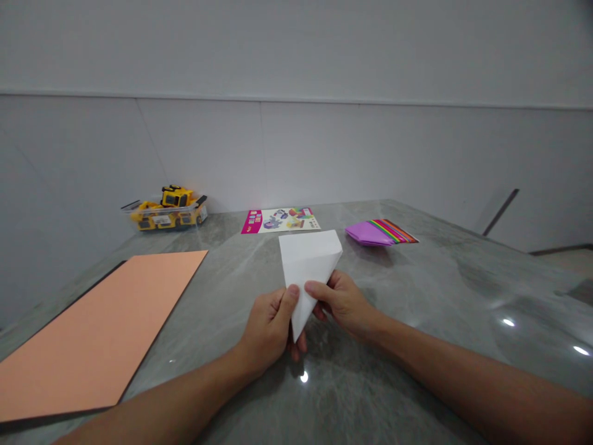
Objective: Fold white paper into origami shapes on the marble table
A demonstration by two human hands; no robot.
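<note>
A sheet of white paper (309, 256), folded into a narrow wedge with its point toward me, is held up above the tabletop. My left hand (273, 318) grips its left edge, thumb on top and fingers curled beneath. On the right edge, my right hand (345, 300) pinches it the same way, its thumb lying across the front face. Both thumb tips are close together near the lower half. Underneath, the fingers are partly hidden by the paper.
The grey marbled table (417, 371) reaches a white wall. Large orange sheets (102, 321) lie at left. Behind them stands a clear plastic box (169, 217) of yellow toy vehicles (178, 196). A printed booklet (280, 220) and a fan of coloured paper (380, 232) lie farther back.
</note>
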